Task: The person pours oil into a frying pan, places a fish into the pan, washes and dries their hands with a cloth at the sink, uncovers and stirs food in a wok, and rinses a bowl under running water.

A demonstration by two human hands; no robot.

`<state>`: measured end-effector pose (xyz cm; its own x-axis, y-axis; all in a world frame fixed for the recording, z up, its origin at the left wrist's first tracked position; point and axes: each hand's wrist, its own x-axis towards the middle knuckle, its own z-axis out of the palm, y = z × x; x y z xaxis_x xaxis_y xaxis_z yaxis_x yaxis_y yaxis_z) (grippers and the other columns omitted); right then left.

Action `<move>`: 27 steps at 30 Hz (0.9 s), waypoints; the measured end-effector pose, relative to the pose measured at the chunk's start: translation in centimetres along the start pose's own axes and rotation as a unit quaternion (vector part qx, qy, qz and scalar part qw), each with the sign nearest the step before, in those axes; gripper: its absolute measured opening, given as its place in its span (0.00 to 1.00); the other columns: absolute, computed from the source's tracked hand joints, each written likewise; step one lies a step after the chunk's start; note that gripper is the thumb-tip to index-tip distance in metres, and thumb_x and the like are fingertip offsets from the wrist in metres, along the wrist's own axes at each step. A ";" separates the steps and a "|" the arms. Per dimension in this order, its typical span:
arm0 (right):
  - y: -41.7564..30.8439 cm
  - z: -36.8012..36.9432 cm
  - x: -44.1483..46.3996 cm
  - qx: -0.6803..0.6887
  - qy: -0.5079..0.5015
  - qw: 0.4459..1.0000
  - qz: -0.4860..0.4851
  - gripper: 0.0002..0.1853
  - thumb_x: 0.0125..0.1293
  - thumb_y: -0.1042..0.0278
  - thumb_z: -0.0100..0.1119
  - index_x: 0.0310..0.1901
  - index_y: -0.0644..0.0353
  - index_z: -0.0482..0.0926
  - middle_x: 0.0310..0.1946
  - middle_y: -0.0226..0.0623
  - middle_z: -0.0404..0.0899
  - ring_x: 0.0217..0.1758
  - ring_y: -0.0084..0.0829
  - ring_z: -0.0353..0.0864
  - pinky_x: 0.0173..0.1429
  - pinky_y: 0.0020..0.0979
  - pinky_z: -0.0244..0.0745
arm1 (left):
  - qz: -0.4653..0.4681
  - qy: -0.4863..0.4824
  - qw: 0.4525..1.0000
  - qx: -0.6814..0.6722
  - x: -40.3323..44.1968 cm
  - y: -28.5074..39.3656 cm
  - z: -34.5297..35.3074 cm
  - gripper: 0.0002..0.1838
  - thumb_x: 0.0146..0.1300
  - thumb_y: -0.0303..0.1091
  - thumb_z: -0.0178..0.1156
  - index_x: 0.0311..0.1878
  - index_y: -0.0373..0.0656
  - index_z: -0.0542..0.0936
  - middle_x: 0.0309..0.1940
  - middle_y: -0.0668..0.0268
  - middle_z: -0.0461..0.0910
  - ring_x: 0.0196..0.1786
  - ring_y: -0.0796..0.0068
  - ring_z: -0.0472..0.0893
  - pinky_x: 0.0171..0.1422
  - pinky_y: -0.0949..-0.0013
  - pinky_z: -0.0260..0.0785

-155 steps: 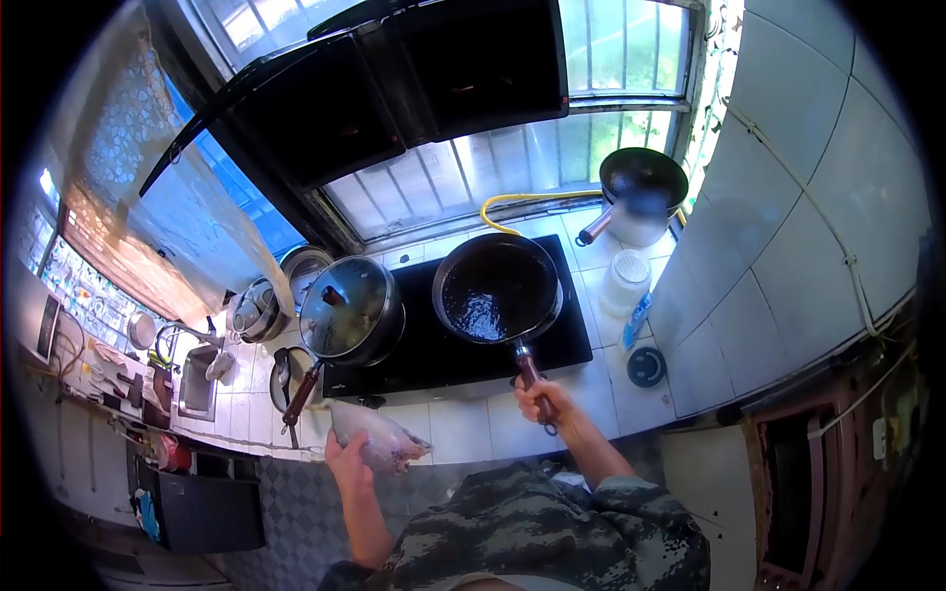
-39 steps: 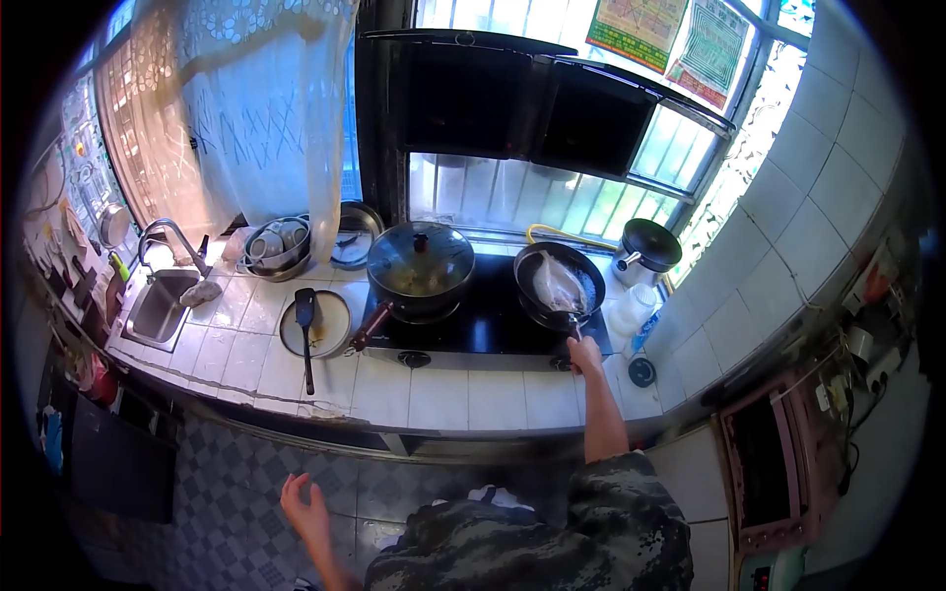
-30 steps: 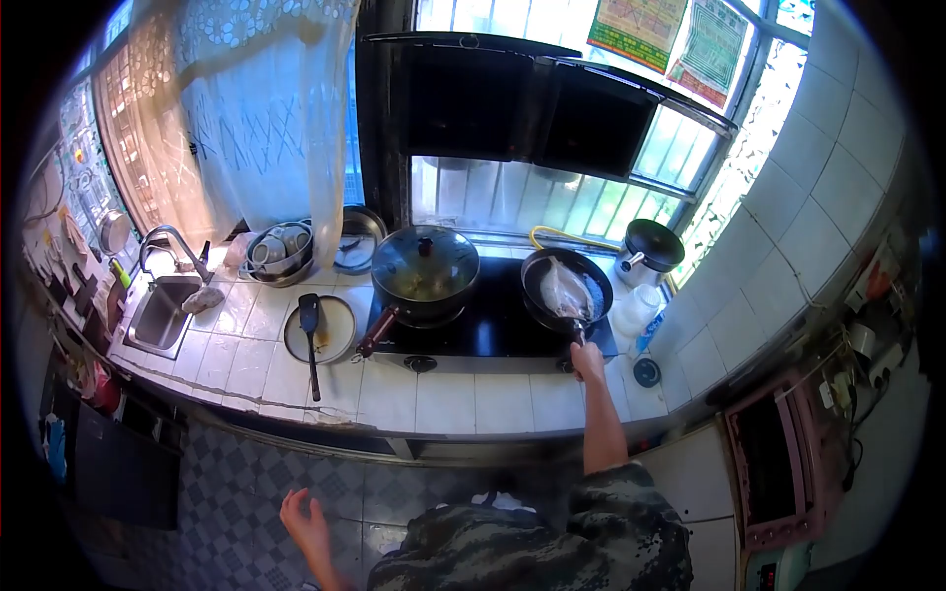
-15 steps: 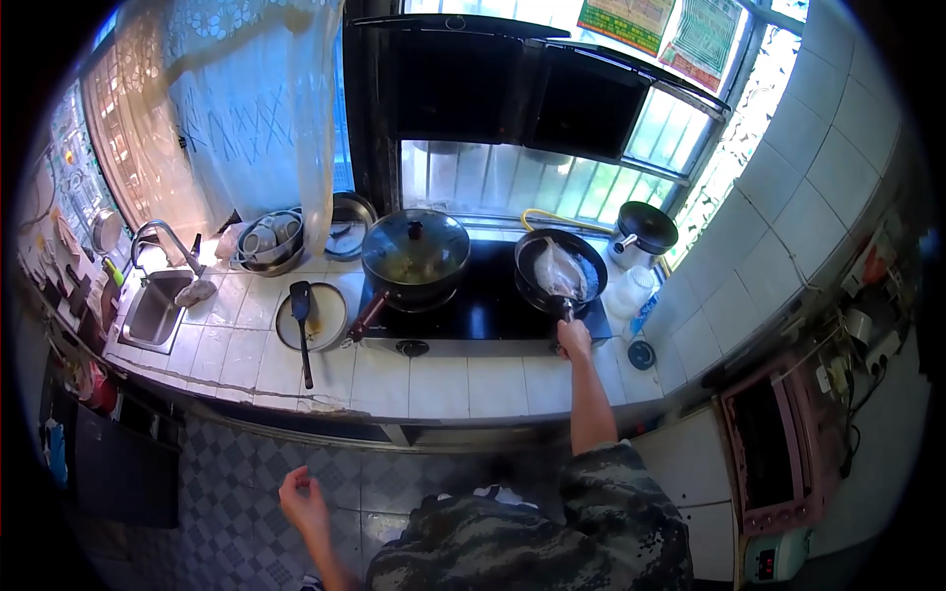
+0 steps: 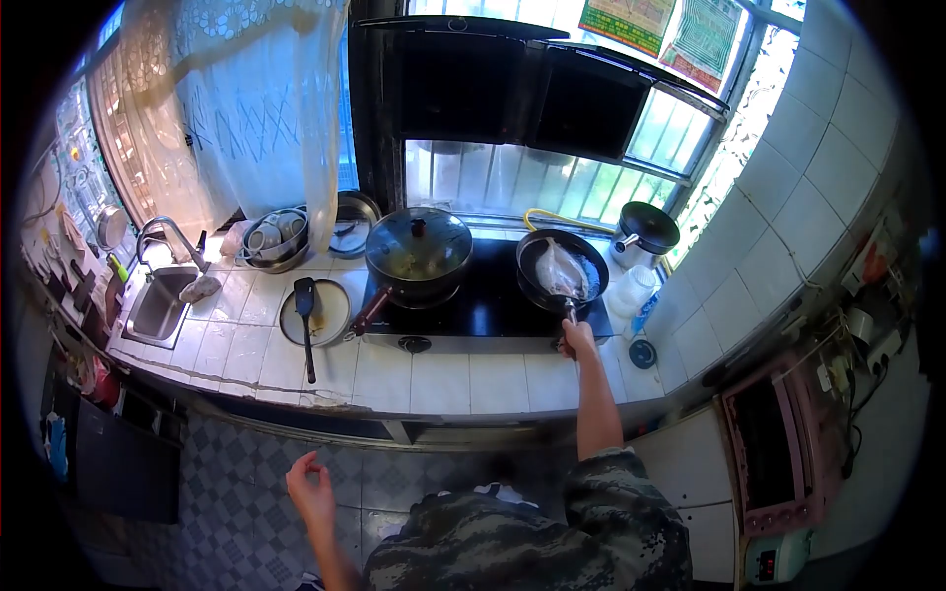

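My right hand (image 5: 578, 340) is wrapped round the handle of a black frying pan (image 5: 526, 286) on the right side of the stove. A pale whole fish (image 5: 560, 268) lies in the pan. My left hand (image 5: 311, 488) hangs low over the floor, away from the counter, its fingers loosely curled and apart with nothing in them. Left of the frying pan stands a dark pot with a glass lid (image 5: 419, 246), its reddish-brown handle pointing toward me. A black spatula (image 5: 305, 315) rests across a plate (image 5: 335, 295) on the counter.
The black glass stove (image 5: 483, 300) sits in a white-tiled counter (image 5: 439, 379). At left are a sink (image 5: 158, 305) and a bowl of cups (image 5: 276, 251). A small dark pot (image 5: 647, 227) and a white container (image 5: 633, 286) stand right of the stove. Range hood panels (image 5: 453, 89) hang above.
My left hand has shifted slightly up and to the right. The right hand keeps its hold on the frying pan handle. The view has shifted slightly.
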<state>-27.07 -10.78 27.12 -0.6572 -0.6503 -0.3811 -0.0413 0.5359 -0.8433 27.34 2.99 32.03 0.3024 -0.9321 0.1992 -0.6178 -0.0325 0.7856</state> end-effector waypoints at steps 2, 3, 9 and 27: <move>0.3 -0.9 -1.2 0.118 -0.020 0.993 0.014 0.19 0.61 0.53 0.46 0.31 0.65 0.71 0.20 0.40 0.73 0.14 0.32 0.73 0.15 0.33 0.70 | 0.004 -0.004 1.000 0.005 -0.4 -0.2 -0.2 0.18 0.44 0.20 0.59 0.43 0.40 0.76 0.31 0.63 0.76 0.41 0.63 0.71 0.51 0.64 0.62; 0.6 -1.4 -1.9 0.235 -0.038 0.971 0.027 0.20 0.61 0.52 0.45 0.30 0.64 0.71 0.19 0.38 0.71 0.12 0.31 0.71 0.13 0.32 0.68 | 0.008 -0.008 1.000 0.010 -0.7 -0.2 -0.3 0.19 0.44 0.21 0.59 0.44 0.40 0.76 0.35 0.62 0.76 0.44 0.61 0.71 0.52 0.63 0.61; 9.8 -1.7 2.3 0.041 0.046 0.997 0.039 0.13 0.58 0.58 0.53 0.29 0.61 0.72 0.15 0.35 0.68 0.13 0.29 0.70 0.13 0.30 0.66 | 0.002 -0.047 0.993 0.109 -1.4 -1.5 -0.4 0.18 0.46 0.25 0.59 0.44 0.39 0.75 0.44 0.57 0.72 0.51 0.57 0.68 0.57 0.61 0.59; 14.4 1.5 8.3 -0.017 0.105 0.993 -0.053 0.16 0.61 0.57 0.39 0.31 0.59 0.75 0.21 0.38 0.74 0.22 0.37 0.74 0.19 0.38 0.68 | 0.059 -0.029 0.990 0.125 0.1 5.0 5.9 0.17 0.48 0.25 0.59 0.44 0.40 0.75 0.43 0.58 0.73 0.51 0.56 0.67 0.57 0.60 0.59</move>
<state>-32.01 -9.23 11.27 -0.7896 -0.5799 -0.2005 -0.1414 0.4900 -0.8602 19.96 0.61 32.50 0.1797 -0.9536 0.2417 -0.8093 -0.0037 0.5873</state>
